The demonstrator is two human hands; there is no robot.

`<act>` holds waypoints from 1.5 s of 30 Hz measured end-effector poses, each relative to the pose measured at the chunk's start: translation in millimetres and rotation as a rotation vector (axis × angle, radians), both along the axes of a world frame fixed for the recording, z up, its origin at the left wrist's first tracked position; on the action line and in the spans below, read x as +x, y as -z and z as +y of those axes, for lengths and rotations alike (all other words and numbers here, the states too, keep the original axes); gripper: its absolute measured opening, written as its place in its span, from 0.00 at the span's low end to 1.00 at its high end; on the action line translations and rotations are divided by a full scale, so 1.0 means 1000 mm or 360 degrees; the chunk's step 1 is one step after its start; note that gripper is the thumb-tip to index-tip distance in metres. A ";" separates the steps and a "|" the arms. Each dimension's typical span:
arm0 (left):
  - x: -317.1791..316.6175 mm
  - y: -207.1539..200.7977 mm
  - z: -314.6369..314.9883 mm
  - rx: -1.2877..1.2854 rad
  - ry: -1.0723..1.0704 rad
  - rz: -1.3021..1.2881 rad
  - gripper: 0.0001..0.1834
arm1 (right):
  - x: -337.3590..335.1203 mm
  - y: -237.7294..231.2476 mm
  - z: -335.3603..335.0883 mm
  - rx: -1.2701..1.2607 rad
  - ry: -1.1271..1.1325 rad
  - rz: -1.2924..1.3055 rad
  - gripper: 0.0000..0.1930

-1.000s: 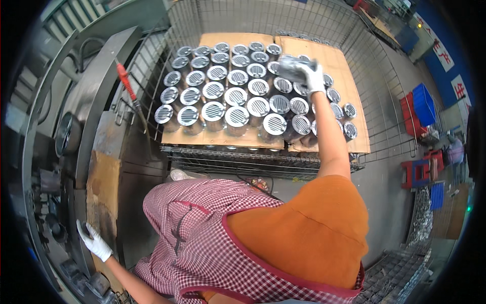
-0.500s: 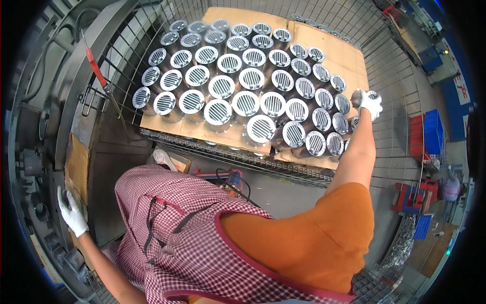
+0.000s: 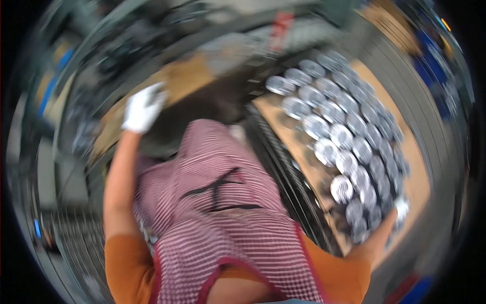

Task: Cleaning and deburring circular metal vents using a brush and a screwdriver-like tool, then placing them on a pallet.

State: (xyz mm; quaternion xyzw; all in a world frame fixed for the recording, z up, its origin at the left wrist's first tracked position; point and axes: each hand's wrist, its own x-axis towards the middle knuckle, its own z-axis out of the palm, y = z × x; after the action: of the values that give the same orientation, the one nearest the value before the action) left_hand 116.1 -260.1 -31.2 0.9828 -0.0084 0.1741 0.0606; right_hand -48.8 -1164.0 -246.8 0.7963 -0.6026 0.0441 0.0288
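My left hand (image 3: pixel 143 109), in a white glove, reaches over the edge of the bench at the left beside a brown cardboard piece (image 3: pixel 190 73). Its fingers look apart and nothing shows in them, though motion softens the outline. On the right, my white-gloved right hand (image 3: pixel 401 207) is at the outer side of a group of shiny metal cylinders with slotted round tops (image 3: pixel 341 137). Blur hides its fingers and whether it grips one of the cylinders. The cylinders stand upright in close rows on a cardboard sheet (image 3: pixel 417 175).
The wire cage's near side (image 3: pixel 291 175) runs between my checked apron (image 3: pixel 228 187) and the cylinders. A red-handled tool (image 3: pixel 281 30) is by the cage's far corner. At the far right is a brown box-like shape (image 3: pixel 390 25). Machinery lines the left, badly blurred.
My view has swung left, so the cage and cylinders now lie to the right. My left hand has moved forward along the bench edge. The right hand remains by the cylinders' outer side.
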 end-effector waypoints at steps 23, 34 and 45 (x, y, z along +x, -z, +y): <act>-0.119 -0.030 0.311 -0.0305 -0.1707 -0.0071 0.29 | 0.394 -0.182 0.639 0.0297 -0.2536 -0.1270 0.21; -0.111 -0.035 0.252 -0.0381 -0.1189 0.0149 0.27 | 0.406 -0.184 0.631 0.0362 -0.2441 -0.1025 0.23; -0.055 -0.049 0.158 -0.0130 -0.0592 -0.0500 0.23 | 0.444 -0.181 0.622 0.0342 -0.2471 -0.0971 0.32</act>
State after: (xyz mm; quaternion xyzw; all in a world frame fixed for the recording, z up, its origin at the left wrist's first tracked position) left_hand 61.1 -101.9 17.8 0.9251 0.1702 0.3331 0.0651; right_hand 395.1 -542.5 -65.9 0.9364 0.1341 0.2071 -0.2497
